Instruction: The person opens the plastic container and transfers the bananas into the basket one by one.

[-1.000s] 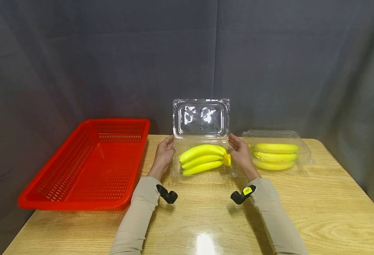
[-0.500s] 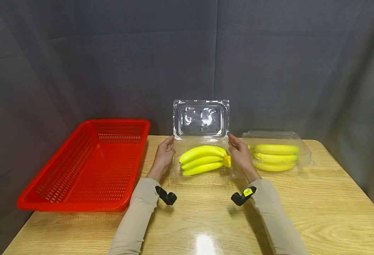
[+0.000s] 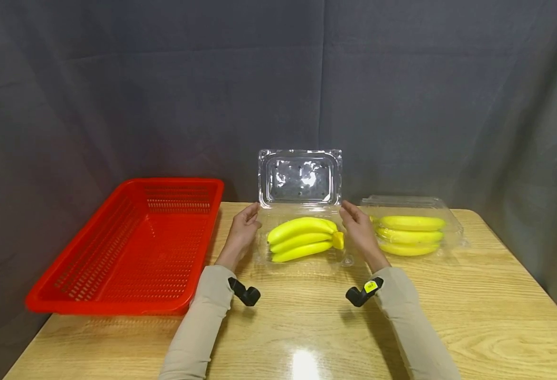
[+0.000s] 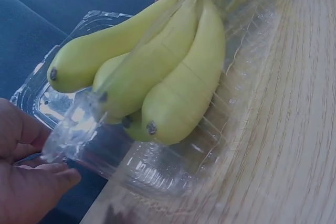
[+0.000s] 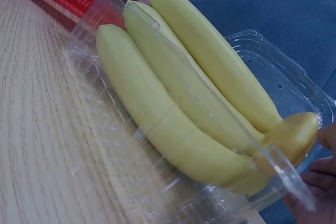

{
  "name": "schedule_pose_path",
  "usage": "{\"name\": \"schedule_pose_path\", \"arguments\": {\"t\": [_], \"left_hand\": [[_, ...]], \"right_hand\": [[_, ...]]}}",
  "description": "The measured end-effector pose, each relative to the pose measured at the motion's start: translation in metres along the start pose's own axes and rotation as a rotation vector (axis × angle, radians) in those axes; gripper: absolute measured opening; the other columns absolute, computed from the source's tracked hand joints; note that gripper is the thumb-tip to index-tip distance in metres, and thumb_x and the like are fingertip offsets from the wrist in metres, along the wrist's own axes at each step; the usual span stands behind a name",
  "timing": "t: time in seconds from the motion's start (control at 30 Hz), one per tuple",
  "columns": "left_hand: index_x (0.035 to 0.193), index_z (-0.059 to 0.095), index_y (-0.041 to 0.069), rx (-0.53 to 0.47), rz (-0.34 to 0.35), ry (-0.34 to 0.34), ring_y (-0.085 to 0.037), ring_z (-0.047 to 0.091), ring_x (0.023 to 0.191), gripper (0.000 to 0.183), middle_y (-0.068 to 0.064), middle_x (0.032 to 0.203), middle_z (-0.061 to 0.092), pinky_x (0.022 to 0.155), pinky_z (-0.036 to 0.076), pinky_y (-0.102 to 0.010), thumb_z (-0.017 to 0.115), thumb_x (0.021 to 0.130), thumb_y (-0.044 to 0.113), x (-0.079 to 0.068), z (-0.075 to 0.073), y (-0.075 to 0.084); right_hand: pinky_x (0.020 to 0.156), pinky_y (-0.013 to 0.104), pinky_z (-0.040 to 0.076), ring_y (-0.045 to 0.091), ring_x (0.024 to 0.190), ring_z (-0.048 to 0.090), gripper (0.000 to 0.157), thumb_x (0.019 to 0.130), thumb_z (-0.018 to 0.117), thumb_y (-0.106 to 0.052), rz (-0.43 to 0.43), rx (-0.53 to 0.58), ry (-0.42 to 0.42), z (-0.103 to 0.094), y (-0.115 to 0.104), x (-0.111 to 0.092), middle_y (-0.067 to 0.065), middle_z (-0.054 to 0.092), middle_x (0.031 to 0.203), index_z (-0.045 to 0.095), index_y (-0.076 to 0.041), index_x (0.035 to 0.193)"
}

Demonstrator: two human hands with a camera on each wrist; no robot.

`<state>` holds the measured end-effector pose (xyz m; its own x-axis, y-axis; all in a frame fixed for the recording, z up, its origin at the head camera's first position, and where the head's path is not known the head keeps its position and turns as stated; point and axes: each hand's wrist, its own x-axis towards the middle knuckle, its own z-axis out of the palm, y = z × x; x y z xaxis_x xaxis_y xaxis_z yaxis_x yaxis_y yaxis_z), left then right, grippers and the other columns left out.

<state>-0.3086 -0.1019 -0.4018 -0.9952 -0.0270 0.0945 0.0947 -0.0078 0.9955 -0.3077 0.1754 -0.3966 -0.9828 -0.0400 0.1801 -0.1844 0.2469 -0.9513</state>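
Spread rather than clenched, a person's left hand point(image 3: 244, 229) and right hand point(image 3: 359, 228) flank an open plastic container point(image 3: 314, 268), thumbs apart from extended fingers. Fingertips on either side reach the lower corners of its raised lid point(image 3: 300, 182); how firmly they press on the clear plastic cannot be told. Between the two hands, in the container's base, lies a bunch of yellow bananas point(image 3: 302, 240), its golden stem end point(image 3: 337, 240) close beside the right hand and its tips pointing toward the left. The lid stands upright behind the fruit, rising beyond the fingertips.

Just outside the right hand sits a second clear container point(image 3: 402, 201) with more yellow bananas point(image 3: 411, 236) lying inside. Out past the left hand, a red slotted basket point(image 3: 117, 307) rests on the same wood-grain table point(image 3: 497, 306). Beige sleeves point(image 3: 198, 316) cover both forearms, and a black device point(image 3: 245, 292) juts inward from each wrist. Dark grey cloth point(image 3: 278, 95) hangs beyond the hands, across the back of the scene.
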Motion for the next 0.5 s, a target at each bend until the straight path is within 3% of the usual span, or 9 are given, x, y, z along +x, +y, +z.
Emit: {"name": "schedule_pose_path", "arguments": {"t": [0.5], "left_hand": [[0.143, 0.036, -0.010, 0.021, 0.050, 0.013, -0.033, 0.025, 0.141, 0.053, -0.022, 0.149, 0.035, 0.112, 0.023, -0.040, 0.044, 0.091, -0.015, -0.004, 0.001, 0.006]], "right_hand": [[0.112, 0.043, 0.025, 0.036, 0.137, 0.033, 0.054, 0.105, 0.041, -0.027, -0.068, -0.109, -0.002, -0.008, -0.015, -0.003, 0.023, 0.034, 0.149, 0.032, 0.006, 0.147]]}}
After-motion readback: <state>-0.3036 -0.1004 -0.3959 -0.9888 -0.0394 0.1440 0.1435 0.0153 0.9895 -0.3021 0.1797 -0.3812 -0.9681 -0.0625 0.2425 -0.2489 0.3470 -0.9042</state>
